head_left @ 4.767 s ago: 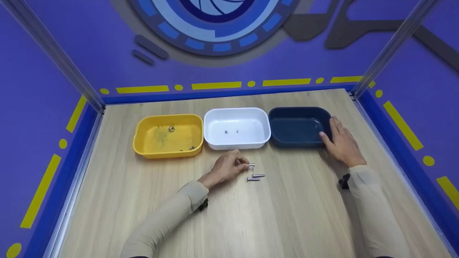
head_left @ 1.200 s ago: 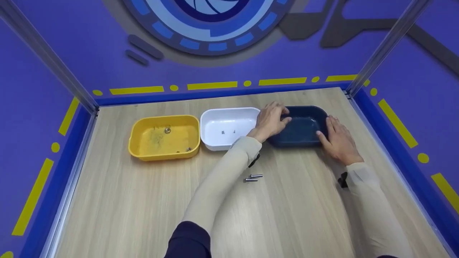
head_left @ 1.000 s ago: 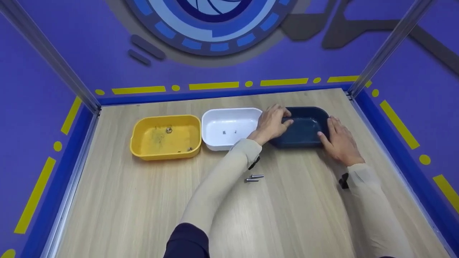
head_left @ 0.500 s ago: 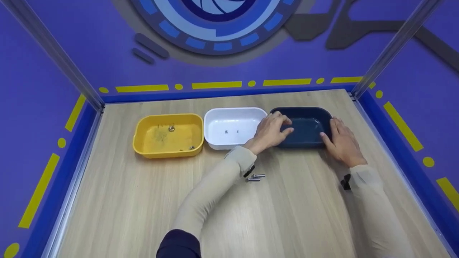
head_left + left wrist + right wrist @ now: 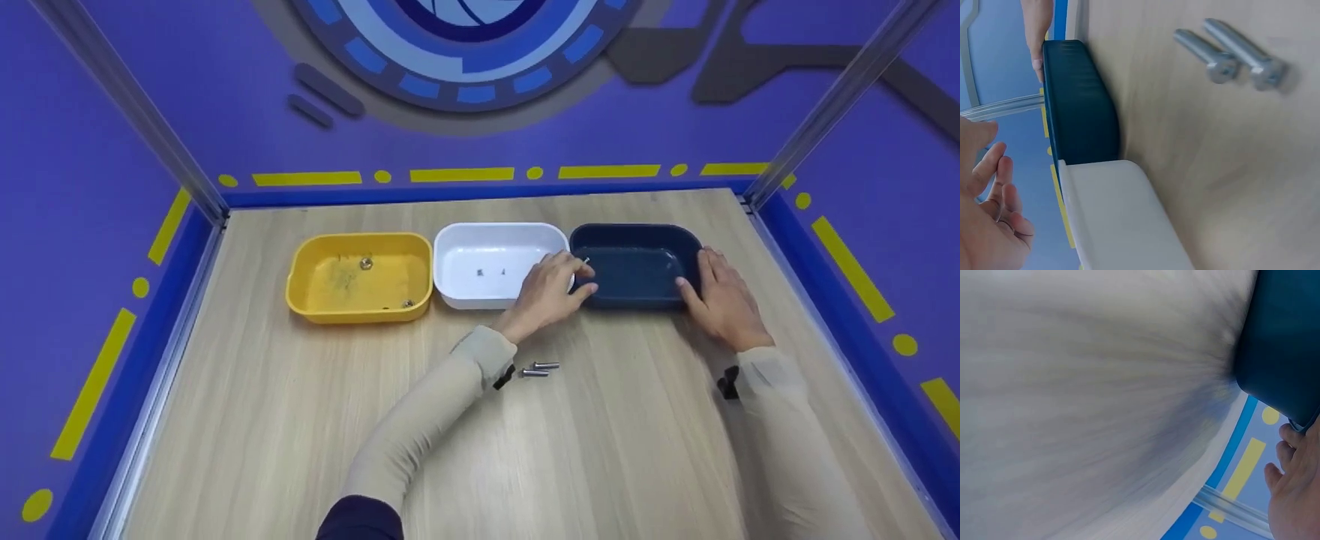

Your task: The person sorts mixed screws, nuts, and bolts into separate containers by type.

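My left hand is over the neighbouring rims of the white bin and the dark bin. Its fingers are loosely bent, thumb apart, and the left wrist view shows nothing between them. A small shiny end of a bolt shows beside those fingertips, inside the dark bin's left part; the rest is hidden. At the dark bin's right end, my right hand holds the wall, thumb over the rim and fingers along the outside. Two metal bolts lie close together on the table, in front of the bins.
On the left, a yellow bin contains nuts and dark smudges. Tiny pieces lie in the white bin. All three bins stand in a row, with purple walls behind and at both sides of the wooden table.
My left hand picked one bolt off the table and carried it to the dark bin. It has since drawn back toward the white bin, exposing the bolt's end. The right hand stays put.
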The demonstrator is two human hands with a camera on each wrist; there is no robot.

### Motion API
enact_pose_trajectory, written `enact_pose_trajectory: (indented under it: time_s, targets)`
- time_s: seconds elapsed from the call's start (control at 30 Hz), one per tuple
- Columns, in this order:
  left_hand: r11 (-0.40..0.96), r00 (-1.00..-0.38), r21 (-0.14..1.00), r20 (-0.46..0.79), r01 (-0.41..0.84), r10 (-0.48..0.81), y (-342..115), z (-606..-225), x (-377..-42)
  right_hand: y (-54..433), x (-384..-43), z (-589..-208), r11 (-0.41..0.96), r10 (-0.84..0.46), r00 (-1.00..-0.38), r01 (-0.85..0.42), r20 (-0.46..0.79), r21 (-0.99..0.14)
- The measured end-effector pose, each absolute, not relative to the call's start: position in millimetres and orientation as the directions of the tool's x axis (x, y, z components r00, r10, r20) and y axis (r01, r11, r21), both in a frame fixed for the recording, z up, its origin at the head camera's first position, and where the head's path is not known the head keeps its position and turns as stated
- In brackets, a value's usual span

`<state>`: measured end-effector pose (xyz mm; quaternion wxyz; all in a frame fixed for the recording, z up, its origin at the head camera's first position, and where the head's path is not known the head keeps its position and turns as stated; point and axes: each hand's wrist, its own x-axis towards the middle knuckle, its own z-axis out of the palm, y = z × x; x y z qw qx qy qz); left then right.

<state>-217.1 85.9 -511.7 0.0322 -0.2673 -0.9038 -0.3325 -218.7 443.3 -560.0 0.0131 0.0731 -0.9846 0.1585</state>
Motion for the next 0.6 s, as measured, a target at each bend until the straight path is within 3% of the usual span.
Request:
enact_pose_trajectory:
  time_s: [0.6]
  targets:
    - [0.6,-0.847,0.613,0.254,0.514,0.466,48,-535,-184,442,-217,-558,0.936,-0.141,-0.989,-0.147,0.042,-0.32]
